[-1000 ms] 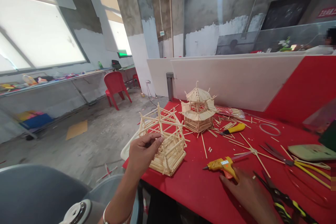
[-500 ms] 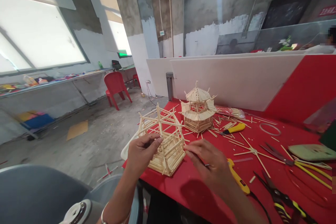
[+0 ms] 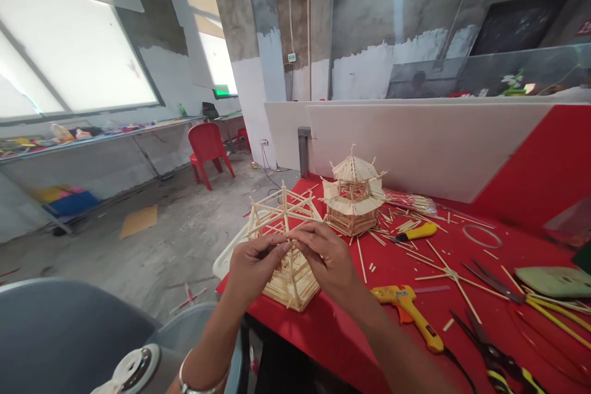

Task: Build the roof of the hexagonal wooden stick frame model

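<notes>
An open pavilion frame of thin wooden sticks (image 3: 295,292) stands near the red table's front edge. My left hand (image 3: 253,268) is closed in a pinch at its front post, thumb and forefinger pressed together. My right hand (image 3: 330,261) is also closed, its fingertips meeting the left ones at that post. Whatever tiny piece lies between the right fingers is hidden. Behind the frame stands a roofed pavilion model (image 3: 353,197) made of the same sticks. A yellow glue gun (image 3: 410,311) lies right of my right forearm.
On the red table (image 3: 341,345) are a yellow utility knife (image 3: 418,232), a star of joined sticks (image 3: 450,274), scissors (image 3: 501,286), pliers (image 3: 489,345), a clear ring (image 3: 481,236) and loose sticks. A white partition (image 3: 406,148) closes the back. A lidded cup (image 3: 138,369) stands lower left.
My right hand has moved left and up from the frame's right side to meet my left hand at the front post. The glue gun is now more exposed. The view has shifted slightly.
</notes>
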### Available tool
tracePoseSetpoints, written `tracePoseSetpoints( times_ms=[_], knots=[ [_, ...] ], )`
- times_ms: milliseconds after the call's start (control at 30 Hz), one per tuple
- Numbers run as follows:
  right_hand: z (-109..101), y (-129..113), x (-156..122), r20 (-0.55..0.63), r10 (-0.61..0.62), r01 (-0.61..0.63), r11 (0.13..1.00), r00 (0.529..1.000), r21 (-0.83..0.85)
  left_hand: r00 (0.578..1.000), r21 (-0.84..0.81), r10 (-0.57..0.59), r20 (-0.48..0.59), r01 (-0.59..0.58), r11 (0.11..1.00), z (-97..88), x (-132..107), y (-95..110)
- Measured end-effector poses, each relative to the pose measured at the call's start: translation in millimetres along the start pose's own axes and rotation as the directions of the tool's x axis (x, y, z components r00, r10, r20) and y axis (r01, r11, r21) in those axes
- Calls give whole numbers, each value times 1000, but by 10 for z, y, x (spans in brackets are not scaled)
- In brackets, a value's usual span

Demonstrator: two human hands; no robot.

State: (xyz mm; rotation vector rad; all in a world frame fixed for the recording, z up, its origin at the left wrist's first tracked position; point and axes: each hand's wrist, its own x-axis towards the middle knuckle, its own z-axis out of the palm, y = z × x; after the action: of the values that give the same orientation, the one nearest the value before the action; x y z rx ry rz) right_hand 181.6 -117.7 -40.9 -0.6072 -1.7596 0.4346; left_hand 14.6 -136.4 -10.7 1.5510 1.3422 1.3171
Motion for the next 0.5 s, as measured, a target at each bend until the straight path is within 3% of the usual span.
tracePoseSetpoints(
  times_ms=[500],
  knots=[
    [16, -10, 35, -7, 29, -29, 999, 1000, 37, 997, 7, 74, 34, -74, 997, -9, -4, -46]
  ],
)
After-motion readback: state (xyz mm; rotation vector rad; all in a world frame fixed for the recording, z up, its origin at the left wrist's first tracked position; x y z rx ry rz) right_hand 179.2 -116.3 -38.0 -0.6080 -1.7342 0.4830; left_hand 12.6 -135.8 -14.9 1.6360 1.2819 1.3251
